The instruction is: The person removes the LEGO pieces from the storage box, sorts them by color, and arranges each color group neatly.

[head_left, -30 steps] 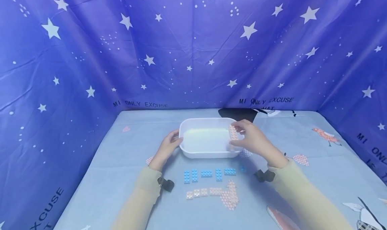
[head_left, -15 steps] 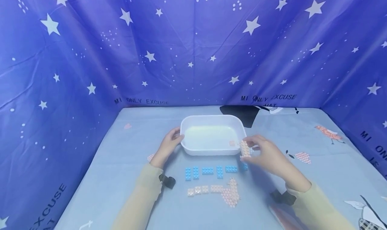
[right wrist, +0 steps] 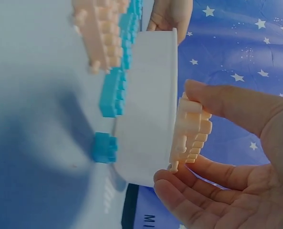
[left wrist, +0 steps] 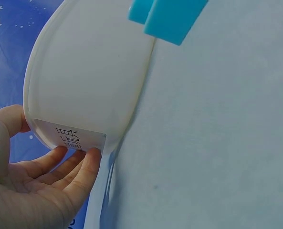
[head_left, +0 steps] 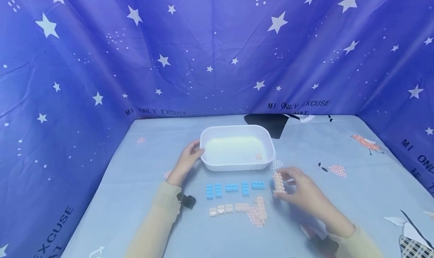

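Observation:
My left hand (head_left: 187, 161) grips the left end of the white plastic bin (head_left: 237, 167). In the left wrist view its thumb is at the rim and the fingertips (left wrist: 92, 155) lie by a printed label (left wrist: 81, 136). My right hand (head_left: 301, 186) pinches a long peach building brick (head_left: 279, 183) with side pegs, thumb at one end and fingers at the other. This brick is apart from the bin, in front of its right end. A small peach brick (head_left: 258, 156) lies inside the bin. Blue bricks (head_left: 231, 187) form a row in front of it.
Nearer the front is a row of small peach bricks (head_left: 221, 209), ending at a long pegged peach brick (head_left: 260, 207) on a printed heart. A small blue brick (right wrist: 105, 148) lies near my right hand. Star-printed purple cloth (head_left: 213, 43) hangs behind the patterned tablecloth (head_left: 142, 197).
My right hand has carried the long peach brick from over the bin's right end toward the front right. The small peach brick in the bin has come into plain view. My left hand keeps its grip.

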Demonstrator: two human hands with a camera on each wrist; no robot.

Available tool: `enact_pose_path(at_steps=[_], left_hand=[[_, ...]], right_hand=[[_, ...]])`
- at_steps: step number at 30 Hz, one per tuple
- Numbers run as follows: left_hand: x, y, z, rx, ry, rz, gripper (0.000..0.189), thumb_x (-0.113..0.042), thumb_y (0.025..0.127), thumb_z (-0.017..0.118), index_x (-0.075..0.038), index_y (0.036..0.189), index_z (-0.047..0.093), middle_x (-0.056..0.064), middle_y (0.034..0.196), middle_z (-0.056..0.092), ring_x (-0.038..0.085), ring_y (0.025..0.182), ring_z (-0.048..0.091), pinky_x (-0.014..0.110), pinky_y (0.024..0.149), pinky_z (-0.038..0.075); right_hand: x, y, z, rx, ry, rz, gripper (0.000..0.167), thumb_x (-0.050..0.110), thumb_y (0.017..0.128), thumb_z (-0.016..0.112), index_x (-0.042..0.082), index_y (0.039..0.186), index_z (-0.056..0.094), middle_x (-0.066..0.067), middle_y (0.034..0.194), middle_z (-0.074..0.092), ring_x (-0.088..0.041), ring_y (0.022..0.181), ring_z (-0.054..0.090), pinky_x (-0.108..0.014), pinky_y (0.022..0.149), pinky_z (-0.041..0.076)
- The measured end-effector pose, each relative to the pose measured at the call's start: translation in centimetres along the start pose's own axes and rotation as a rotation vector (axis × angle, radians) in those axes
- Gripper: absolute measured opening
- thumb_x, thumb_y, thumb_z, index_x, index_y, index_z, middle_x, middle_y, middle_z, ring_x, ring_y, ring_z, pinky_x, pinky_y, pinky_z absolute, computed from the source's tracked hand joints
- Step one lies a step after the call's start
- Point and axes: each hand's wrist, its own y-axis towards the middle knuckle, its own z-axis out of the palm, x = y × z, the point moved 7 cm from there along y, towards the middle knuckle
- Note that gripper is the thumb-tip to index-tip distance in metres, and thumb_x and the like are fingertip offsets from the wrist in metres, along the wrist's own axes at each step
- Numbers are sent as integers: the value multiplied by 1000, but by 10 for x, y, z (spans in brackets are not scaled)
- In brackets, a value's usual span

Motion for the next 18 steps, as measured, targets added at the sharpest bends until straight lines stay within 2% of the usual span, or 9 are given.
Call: enact_pose_path(at_steps=[5,10,12,18], left_hand=[[3,0,5,21,10,-16,54,-24,97,58,-7,145,40,18,147,45,35,134,47,50,111,40],[-1,2,5,34,18,-5,56,-25,97,57,-6,146,38,18,147,44,36,133,47,49,111,40],[-6,2,2,42,22,-6,57,-24,98,56,-5,147,36,20,148,43,36,134,46,50,112,38],[-5,2,0,46,13,-30,58,-26,97,57,-7,148,35,17,149,43,34,136,44,49,114,36]], right_hand=[[-9,-16,5,7,-7,42,64,30,73,84,9,127,56,-8,115,62,-33,102,64,-53,87,54],[-12,-22,10,-19,-21,10,62,24,71,85,7,124,58,-8,114,63,-29,101,63,-51,87,55],[-12,-21,13,-17,-29,4,63,22,70,86,6,124,59,-9,116,63,-30,104,62,-51,89,54],[-14,-24,22,15,-9,30,65,22,68,86,5,125,59,-12,123,62,-36,115,57,-56,101,46]])
